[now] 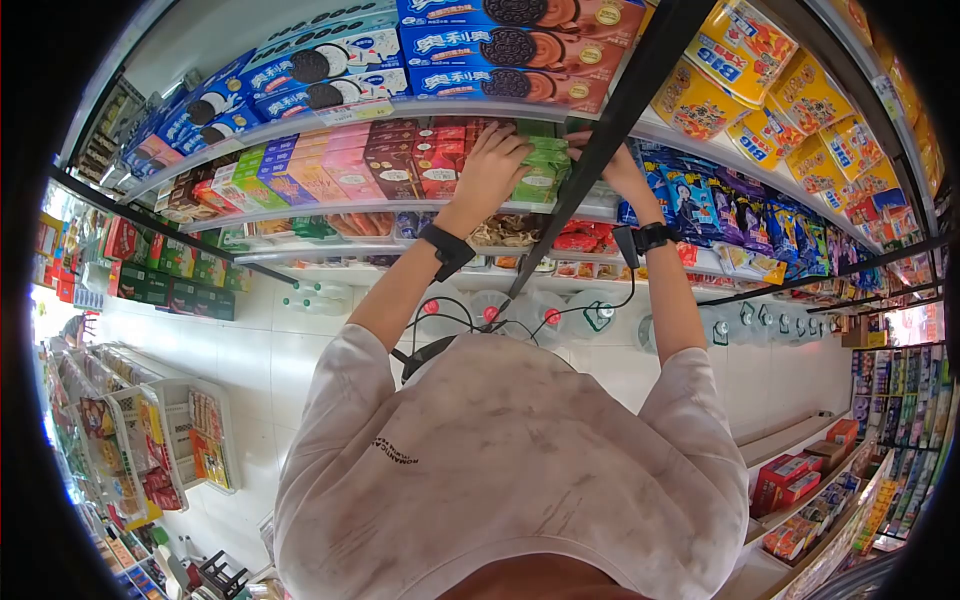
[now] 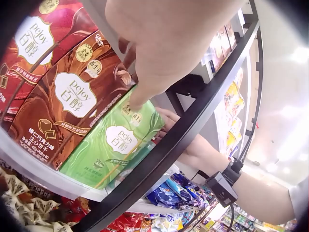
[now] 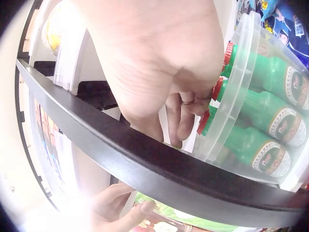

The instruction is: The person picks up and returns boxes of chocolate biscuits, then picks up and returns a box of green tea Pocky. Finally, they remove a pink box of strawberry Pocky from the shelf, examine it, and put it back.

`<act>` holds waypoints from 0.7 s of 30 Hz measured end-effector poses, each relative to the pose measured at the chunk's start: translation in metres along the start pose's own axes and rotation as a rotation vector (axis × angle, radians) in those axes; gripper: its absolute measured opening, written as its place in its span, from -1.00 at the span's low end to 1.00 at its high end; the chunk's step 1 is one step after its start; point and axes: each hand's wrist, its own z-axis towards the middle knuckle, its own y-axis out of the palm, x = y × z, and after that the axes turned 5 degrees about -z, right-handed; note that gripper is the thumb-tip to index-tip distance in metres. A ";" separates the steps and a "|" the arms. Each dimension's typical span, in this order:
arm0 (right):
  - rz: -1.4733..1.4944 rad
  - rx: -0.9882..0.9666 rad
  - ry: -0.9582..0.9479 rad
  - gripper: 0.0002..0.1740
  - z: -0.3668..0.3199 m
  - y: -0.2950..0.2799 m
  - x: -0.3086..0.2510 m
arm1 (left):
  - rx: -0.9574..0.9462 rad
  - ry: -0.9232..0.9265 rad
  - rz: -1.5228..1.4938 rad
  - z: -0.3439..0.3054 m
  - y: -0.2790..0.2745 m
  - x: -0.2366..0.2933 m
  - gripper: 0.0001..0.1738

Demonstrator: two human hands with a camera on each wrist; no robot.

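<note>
On the shelf in front of me stands a light green Pejoy biscuit box (image 1: 545, 165), beside brown (image 2: 72, 92) and red Pejoy boxes. My left hand (image 1: 492, 168) is at the top of the green box, thumb on its front and fingers bent over its upper left corner, as the left wrist view shows. From the other side, my right hand (image 1: 620, 170) reaches in behind a black shelf post (image 2: 178, 125). Its fingers (image 2: 166, 118) show at the green box's right edge. In the right wrist view they bend beside a clear plastic bin, their tips partly hidden by the post.
The clear bin (image 3: 241, 87) holds green bottles (image 3: 263, 150) with red caps, close to my right hand. Blue Oreo packs (image 1: 450, 50) fill the shelf above. Blue snack bags (image 1: 700, 205) hang at the right. Large water jugs (image 1: 545, 315) stand on the floor below.
</note>
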 end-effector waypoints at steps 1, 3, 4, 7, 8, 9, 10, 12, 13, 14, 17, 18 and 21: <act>0.010 0.000 -0.006 -0.64 -0.001 0.000 -0.002 | -0.003 0.000 0.000 0.000 0.000 0.000 -0.62; 0.044 0.011 0.049 -0.66 -0.002 0.000 -0.007 | -0.006 -0.002 -0.010 0.000 0.000 0.000 -0.61; 0.062 0.016 0.076 -0.67 -0.003 0.000 -0.009 | -0.007 -0.005 -0.020 0.000 0.000 -0.001 -0.60; 0.084 0.026 0.064 -0.67 -0.004 0.002 -0.007 | -0.019 -0.023 -0.064 0.000 0.000 -0.003 -0.57; 0.076 0.017 0.065 -0.66 -0.004 0.001 -0.006 | -0.024 -0.030 -0.081 0.000 0.000 -0.003 -0.56; 0.067 0.008 0.064 -0.65 -0.004 0.000 -0.005 | -0.031 -0.036 -0.091 0.001 -0.001 -0.003 -0.55; 0.058 -0.001 0.065 -0.64 -0.004 0.000 -0.005 | -0.039 -0.042 -0.101 0.000 -0.001 -0.004 -0.54; 0.066 0.009 0.057 -0.65 -0.004 -0.001 -0.005 | -0.042 -0.043 -0.107 0.000 0.000 -0.004 -0.52; 0.069 0.013 0.053 -0.65 -0.004 -0.002 -0.004 | -0.037 -0.038 -0.105 0.000 -0.001 -0.004 -0.51; 0.077 0.019 0.045 -0.65 -0.004 -0.002 -0.002 | -0.033 -0.034 -0.102 0.000 -0.001 -0.004 -0.50; 0.089 0.026 0.029 -0.63 -0.004 -0.004 0.002 | -0.044 -0.053 -0.116 0.000 -0.001 -0.003 -0.49; 0.087 0.021 0.030 -0.63 -0.005 -0.006 0.003 | -0.046 -0.056 -0.117 0.000 -0.001 -0.003 -0.49; 0.100 0.023 0.046 -0.64 -0.010 -0.007 -0.002 | -0.042 -0.071 -0.127 0.002 -0.007 -0.002 -0.49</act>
